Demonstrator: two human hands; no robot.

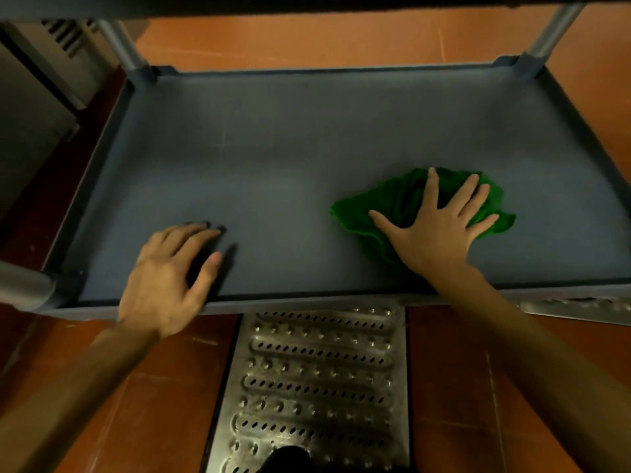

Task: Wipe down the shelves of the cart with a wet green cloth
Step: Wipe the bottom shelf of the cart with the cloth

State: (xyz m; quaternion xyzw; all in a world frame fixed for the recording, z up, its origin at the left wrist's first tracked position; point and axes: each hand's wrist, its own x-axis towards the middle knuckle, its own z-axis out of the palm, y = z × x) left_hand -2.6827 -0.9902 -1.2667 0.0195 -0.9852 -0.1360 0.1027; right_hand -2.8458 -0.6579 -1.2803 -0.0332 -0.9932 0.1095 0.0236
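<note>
A grey-blue cart shelf [273, 148] with a raised rim fills the middle of the head view. The crumpled green cloth [358, 209] lies on its right half, near the front. My right hand [440, 227] presses flat on the cloth with fingers spread wide. My left hand [167, 271] rests on the shelf's front left part, fingertips touching the surface, palm over the front rim, holding nothing. Another shelf of the cart shows as a dark edge along the top of the view.
Grey cart posts stand at the back left [123, 46], back right [549, 32] and front left [24, 285] corners. A perforated metal floor drain grate [314, 380] lies below the shelf's front edge on orange floor tiles [461, 387]. A steel unit [30, 107] stands at left.
</note>
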